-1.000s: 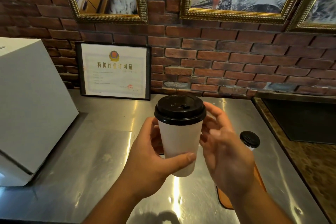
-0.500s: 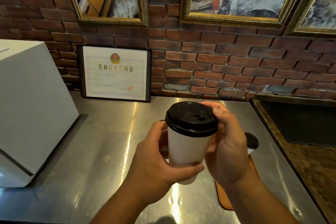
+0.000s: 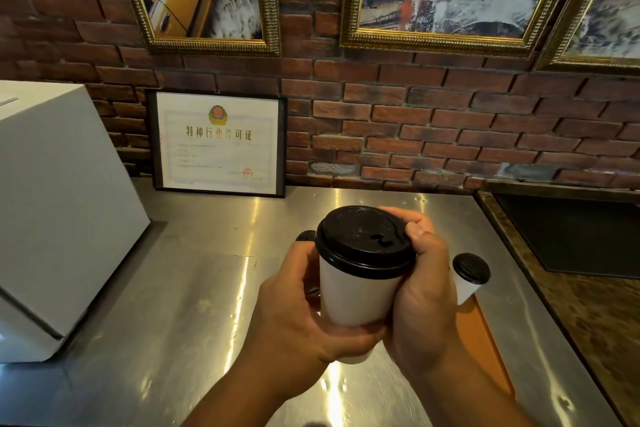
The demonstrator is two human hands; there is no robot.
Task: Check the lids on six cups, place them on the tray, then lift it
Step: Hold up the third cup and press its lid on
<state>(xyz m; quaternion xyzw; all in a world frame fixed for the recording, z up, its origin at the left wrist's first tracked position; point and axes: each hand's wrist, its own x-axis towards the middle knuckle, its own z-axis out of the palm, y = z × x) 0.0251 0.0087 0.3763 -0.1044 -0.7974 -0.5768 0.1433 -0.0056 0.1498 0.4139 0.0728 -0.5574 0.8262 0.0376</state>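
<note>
I hold a white paper cup (image 3: 356, 295) with a black lid (image 3: 363, 241) in the air above the steel counter. My left hand (image 3: 294, 315) wraps the cup's body from the left and below. My right hand (image 3: 420, 288) grips the right side, its thumb pressing on the lid's rim. A second lidded white cup (image 3: 467, 277) stands on an orange tray (image 3: 481, 340) to the right, mostly hidden by my right hand. A sliver of another black lid (image 3: 305, 236) shows behind my left hand.
A large white box (image 3: 59, 211) sits on the left of the steel counter (image 3: 180, 288). A framed certificate (image 3: 218, 144) leans on the brick wall at the back. A dark mat (image 3: 575, 232) lies on the brown surface at the right.
My right hand went from hovering open beside the cup to clasping its right side with the thumb on the lid. The cup shifted slightly right and tilted toward me.
</note>
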